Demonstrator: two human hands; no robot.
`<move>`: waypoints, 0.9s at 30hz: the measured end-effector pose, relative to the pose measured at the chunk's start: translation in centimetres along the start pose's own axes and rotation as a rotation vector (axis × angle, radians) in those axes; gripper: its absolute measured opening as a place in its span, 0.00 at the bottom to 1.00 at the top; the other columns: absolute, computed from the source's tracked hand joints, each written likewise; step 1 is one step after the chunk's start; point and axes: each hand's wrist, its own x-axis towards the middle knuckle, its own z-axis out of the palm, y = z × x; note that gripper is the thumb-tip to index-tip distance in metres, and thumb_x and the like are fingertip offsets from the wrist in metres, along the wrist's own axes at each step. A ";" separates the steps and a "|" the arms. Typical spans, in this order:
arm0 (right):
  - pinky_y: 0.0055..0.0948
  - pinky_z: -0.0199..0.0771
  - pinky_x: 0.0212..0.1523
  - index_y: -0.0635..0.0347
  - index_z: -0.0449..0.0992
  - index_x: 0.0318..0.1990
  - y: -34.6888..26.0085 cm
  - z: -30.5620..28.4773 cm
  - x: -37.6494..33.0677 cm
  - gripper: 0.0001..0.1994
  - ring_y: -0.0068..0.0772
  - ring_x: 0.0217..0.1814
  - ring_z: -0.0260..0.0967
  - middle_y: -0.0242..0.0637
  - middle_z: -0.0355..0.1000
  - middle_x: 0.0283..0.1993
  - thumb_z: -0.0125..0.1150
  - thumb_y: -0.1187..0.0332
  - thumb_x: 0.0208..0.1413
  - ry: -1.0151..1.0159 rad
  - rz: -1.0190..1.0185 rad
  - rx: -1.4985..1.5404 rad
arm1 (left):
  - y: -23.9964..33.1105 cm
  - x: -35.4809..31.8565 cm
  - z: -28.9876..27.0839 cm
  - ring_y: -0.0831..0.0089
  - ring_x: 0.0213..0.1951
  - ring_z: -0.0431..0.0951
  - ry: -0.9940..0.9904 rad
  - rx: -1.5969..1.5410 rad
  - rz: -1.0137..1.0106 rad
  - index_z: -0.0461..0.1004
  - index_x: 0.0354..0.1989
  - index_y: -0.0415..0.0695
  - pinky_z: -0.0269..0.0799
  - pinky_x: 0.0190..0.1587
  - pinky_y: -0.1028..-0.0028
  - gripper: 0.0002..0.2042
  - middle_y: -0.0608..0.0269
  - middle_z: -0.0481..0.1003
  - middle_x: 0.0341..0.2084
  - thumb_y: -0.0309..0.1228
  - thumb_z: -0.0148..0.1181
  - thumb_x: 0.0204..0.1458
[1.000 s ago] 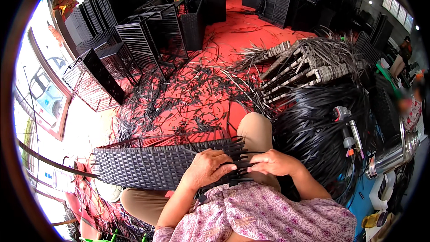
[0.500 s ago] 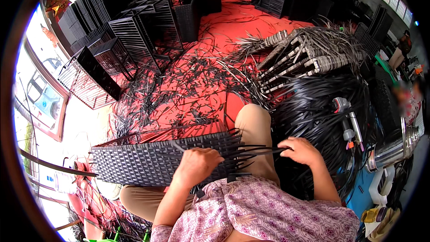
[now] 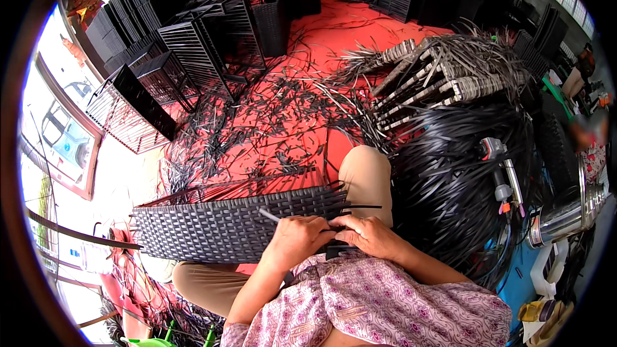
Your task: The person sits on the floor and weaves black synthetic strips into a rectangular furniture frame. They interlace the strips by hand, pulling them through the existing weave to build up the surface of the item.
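A long panel of black woven plastic strips [image 3: 212, 228] lies across my lap, its frame along the far side. My left hand [image 3: 297, 241] is closed at the panel's right part, a loose grey-black strip [image 3: 268, 214] poking out above its knuckles. Right beside it, my right hand [image 3: 369, 238] is closed too, its thumb and fingertips pinching at the black strips by the panel's right end. The fingers of both hands nearly meet and mostly hide what they grip. Another strip end [image 3: 366, 206] sticks out past the panel over my knee.
A big heap of black strips [image 3: 450, 186] lies at my right, with a grey-and-red power tool [image 3: 495, 151] on it. Beyond stands a bundle of greyish strips [image 3: 475, 83]. Cut scraps [image 3: 257, 122] litter the red floor [image 3: 360, 32]. Black frames [image 3: 205, 45] stand at the far left.
My right hand has moved left from the outstretched strips to the panel's end, beside my left hand. My left hand has shifted slightly right. The taut strips between the hands no longer show.
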 end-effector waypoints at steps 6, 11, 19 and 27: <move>0.40 0.78 0.40 0.60 0.80 0.42 1.6 -2.1 -0.9 0.11 0.49 0.40 0.81 0.45 0.81 0.35 0.65 0.61 0.63 0.065 -0.017 -0.130 | -1.9 -1.8 -3.0 0.57 0.29 0.82 0.048 0.040 -0.139 0.81 0.29 0.44 0.76 0.32 0.61 0.10 0.60 0.79 0.25 0.37 0.70 0.53; 0.36 0.78 0.36 0.61 0.79 0.43 1.8 -2.8 -1.1 0.08 0.46 0.35 0.81 0.43 0.81 0.34 0.66 0.67 0.60 0.097 -0.027 -0.181 | -2.4 -1.9 -2.8 0.57 0.29 0.82 0.070 0.032 -0.203 0.81 0.28 0.43 0.76 0.32 0.62 0.09 0.59 0.79 0.25 0.35 0.70 0.53; 0.46 0.77 0.42 0.57 0.79 0.46 1.2 -0.2 -0.2 0.11 0.53 0.41 0.80 0.49 0.80 0.37 0.63 0.61 0.62 -0.016 -0.006 -0.128 | -0.1 -0.1 1.4 0.53 0.32 0.82 -0.021 -0.093 -0.058 0.79 0.33 0.43 0.77 0.33 0.59 0.08 0.56 0.79 0.29 0.34 0.66 0.56; 0.47 0.76 0.37 0.56 0.79 0.43 2.4 -0.6 -0.7 0.10 0.53 0.37 0.79 0.48 0.80 0.35 0.63 0.60 0.63 0.048 -0.010 -0.135 | -0.5 -0.3 -0.2 0.54 0.32 0.81 0.063 -0.107 -0.171 0.81 0.35 0.40 0.76 0.36 0.62 0.05 0.55 0.78 0.28 0.29 0.66 0.55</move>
